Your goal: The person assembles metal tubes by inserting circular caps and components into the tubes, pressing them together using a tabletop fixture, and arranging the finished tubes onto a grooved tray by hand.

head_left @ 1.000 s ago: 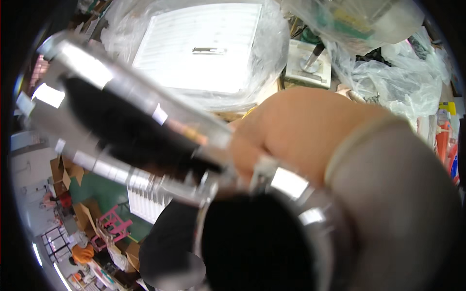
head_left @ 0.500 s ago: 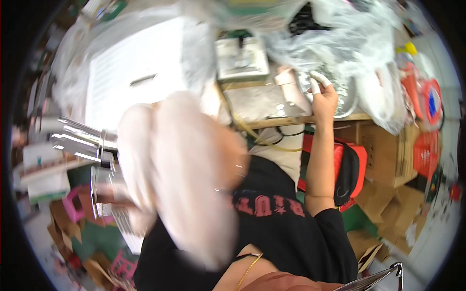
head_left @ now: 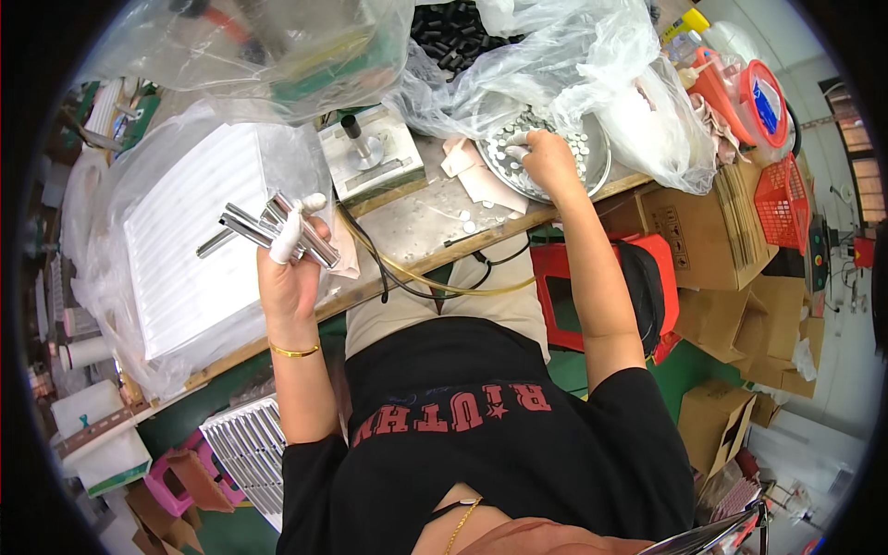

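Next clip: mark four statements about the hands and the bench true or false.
1. The left hand grips a bundle of shiny metal tubes. True.
2. The right hand rests on the red plastic basket. False: it reaches into the round metal pan of small discs, and the basket stands apart at the right.
3. A gold bangle sits on the left wrist. True.
4. The small press on the bench is held in the right hand. False: no hand touches it.
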A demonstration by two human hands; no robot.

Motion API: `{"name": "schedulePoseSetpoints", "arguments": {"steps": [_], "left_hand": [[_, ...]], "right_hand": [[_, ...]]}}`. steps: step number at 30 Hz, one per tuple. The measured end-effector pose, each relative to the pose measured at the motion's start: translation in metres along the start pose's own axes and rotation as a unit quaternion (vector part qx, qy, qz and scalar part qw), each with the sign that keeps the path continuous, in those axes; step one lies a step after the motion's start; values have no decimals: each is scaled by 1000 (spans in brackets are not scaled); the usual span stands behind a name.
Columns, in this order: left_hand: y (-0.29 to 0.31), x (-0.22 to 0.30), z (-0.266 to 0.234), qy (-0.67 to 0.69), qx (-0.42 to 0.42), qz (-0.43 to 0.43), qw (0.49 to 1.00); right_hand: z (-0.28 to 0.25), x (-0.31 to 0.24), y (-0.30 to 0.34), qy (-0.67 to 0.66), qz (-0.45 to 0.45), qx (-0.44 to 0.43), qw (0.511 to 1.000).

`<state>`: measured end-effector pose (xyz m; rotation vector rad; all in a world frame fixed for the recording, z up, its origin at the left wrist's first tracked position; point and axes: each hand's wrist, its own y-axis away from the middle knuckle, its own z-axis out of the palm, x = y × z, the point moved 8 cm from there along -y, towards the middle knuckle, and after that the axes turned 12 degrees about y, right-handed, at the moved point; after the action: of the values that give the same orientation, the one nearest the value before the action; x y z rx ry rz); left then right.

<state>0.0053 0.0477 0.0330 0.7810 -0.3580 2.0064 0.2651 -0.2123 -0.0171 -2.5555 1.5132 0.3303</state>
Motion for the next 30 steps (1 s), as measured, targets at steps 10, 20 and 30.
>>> {"name": "schedulePoseSetpoints", "arguments": {"steps": [10,20,30], "left_hand": [[1,-18,-4,-17,37,-31,999],[-21,-21,23,-417,-44,121,900],[-86,-54,-9,-496,-98,126,854]], "right_hand": [[13,-11,-22,110,-84,53,989],[12,0,-12,-104,14,-115,988],[10,-33,-11,54,-53,-20,997]]}}
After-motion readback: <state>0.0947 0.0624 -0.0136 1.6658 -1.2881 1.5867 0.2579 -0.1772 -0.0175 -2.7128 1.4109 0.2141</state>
